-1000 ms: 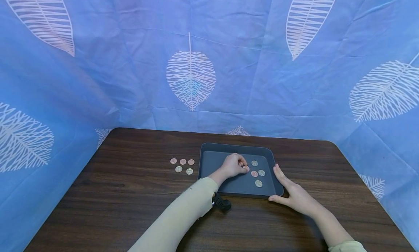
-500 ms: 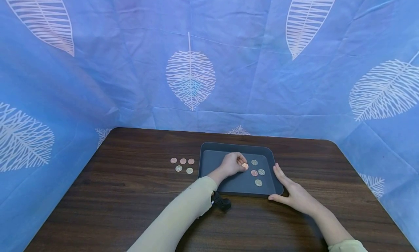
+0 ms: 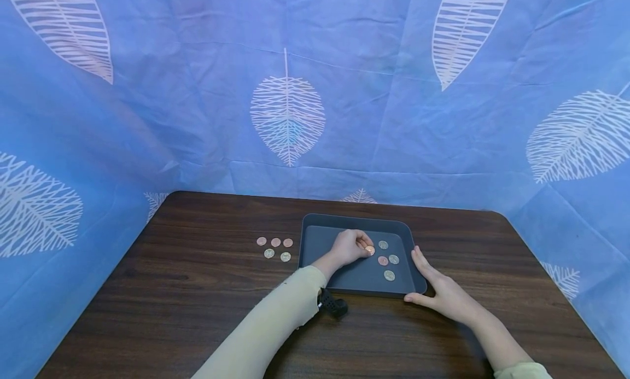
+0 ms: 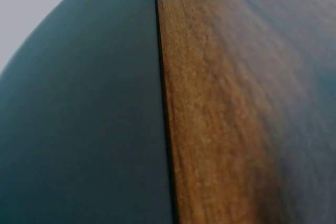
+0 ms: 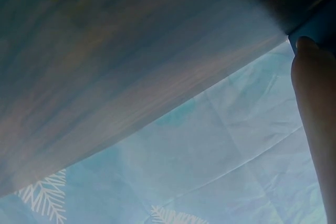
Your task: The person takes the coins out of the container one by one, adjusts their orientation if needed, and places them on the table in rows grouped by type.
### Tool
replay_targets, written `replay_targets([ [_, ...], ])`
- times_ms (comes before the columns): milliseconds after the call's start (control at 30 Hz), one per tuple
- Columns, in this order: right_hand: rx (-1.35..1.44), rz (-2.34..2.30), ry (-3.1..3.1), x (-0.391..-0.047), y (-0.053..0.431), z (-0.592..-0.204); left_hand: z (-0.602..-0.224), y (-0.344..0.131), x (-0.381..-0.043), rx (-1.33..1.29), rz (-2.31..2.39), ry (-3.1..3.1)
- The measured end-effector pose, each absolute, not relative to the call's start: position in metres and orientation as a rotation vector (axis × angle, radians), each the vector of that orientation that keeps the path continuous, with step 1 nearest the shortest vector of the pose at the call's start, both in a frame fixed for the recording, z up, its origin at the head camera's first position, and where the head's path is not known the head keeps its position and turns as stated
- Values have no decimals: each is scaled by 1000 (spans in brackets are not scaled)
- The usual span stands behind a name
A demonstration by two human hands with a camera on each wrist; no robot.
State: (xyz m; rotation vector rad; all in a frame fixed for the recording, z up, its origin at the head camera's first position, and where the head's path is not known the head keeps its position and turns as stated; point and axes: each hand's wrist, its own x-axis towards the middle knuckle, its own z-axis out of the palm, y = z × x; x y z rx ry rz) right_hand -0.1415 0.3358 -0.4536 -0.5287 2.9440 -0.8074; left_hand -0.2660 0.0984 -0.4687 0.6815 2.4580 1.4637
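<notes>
In the head view my left hand [image 3: 348, 248] reaches over the dark grey tray [image 3: 315, 278], pinching a copper coin [image 3: 370, 250] between thumb and fingers. The coin's face shows toward the camera. To its right, silver-coloured coins [image 3: 389, 275] and one copper coin [image 3: 383, 261] lie on the tray floor. My right hand [image 3: 445, 297] rests against the tray's right side, fingers stretched along it and thumb at the near corner. The left wrist view has the tray's outer wall [image 4: 89, 103] close up; the right wrist view catches a finger [image 5: 310, 77] against the tray.
Left of the tray, copper coins [image 3: 275, 242] form a row on the dark wooden table [image 3: 172, 291], with two silver-coloured coins [image 3: 269, 253] in front of them. A blue cloth [image 3: 197, 122] with white leaf prints hangs behind the table and at both sides.
The coin in my left fingers has tilted, so its copper face now shows; the fingers shifted slightly. My right hand and the other coins keep their places.
</notes>
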Motion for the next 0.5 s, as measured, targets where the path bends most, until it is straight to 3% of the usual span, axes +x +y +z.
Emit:
replay_targets([
  [500, -528, -824, 2928, -140, 336, -454, -466, 97, -264, 637, 1607, 2383],
])
